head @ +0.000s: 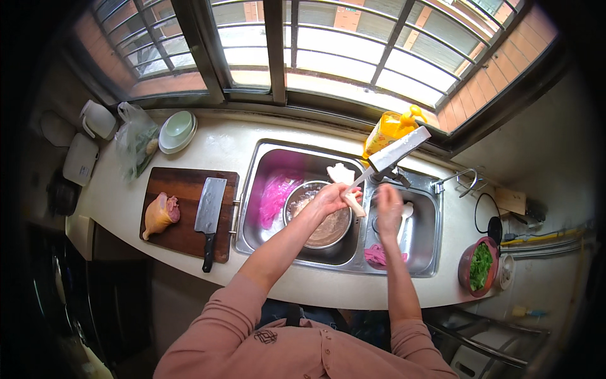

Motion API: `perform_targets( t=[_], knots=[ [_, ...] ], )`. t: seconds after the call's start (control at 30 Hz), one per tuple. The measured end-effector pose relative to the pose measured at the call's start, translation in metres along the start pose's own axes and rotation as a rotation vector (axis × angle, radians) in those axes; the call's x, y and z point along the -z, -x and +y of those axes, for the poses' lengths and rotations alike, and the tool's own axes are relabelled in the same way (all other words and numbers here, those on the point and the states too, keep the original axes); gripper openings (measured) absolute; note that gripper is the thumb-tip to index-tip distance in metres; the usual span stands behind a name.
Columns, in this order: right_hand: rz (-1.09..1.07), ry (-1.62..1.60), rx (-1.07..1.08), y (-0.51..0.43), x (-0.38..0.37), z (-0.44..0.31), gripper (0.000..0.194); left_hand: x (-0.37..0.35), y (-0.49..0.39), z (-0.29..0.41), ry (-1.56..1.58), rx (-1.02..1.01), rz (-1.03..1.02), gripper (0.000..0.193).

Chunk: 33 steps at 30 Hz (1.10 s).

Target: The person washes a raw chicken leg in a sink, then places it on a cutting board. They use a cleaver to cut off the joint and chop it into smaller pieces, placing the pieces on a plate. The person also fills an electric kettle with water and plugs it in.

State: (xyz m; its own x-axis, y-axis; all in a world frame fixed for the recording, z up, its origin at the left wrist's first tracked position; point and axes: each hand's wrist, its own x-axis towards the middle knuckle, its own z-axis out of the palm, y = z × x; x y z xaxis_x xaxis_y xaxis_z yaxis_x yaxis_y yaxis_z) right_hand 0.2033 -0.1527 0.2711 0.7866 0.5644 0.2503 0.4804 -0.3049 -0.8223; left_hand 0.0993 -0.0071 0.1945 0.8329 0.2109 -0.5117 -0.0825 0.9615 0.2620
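Observation:
My left hand [337,198] holds a pale, stalk-like piece of food [354,204], perhaps mushroom, under water running from the square metal faucet [398,149]. Below that hand, a round metal bowl [287,208] of cloudy water stands in the left sink basin [265,166]. A similar white piece [341,174] is behind the bowl, near the basin's back right corner. Blurred by motion, my right hand [389,211] is raised over the right basin [428,237], beside the faucet; its grip is unclear.
Left of the sink, a wooden cutting board [184,237] bears a cleaver [210,208] and a raw poultry leg [161,215]. Pink plastic [274,196] lies in the left basin, a pink cloth [378,256] in the right. A yellow pump bottle [386,130] stands behind; leafy greens fill a bowl [466,272] at right.

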Motion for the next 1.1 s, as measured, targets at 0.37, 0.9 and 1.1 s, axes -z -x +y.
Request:
perform_targets(
  t=[0.37, 0.9, 1.1],
  knots=[
    [-0.072, 0.444, -0.190, -0.094, 0.027, 0.108, 0.028, -0.016, 0.047, 0.026, -0.779, 0.007, -0.042, 0.022],
    [-0.338, -0.167, -0.018, 0.147, -0.114, -0.059, 0.042, 0.083, 0.223, 0.081, -0.896, -0.528, 0.419, 0.023],
    [-0.558, 0.159, 0.287, 0.288, -0.260, -0.211, 0.085, 0.169, 0.354, 0.184, -0.637, -0.614, 0.489, 0.030]
  ],
)
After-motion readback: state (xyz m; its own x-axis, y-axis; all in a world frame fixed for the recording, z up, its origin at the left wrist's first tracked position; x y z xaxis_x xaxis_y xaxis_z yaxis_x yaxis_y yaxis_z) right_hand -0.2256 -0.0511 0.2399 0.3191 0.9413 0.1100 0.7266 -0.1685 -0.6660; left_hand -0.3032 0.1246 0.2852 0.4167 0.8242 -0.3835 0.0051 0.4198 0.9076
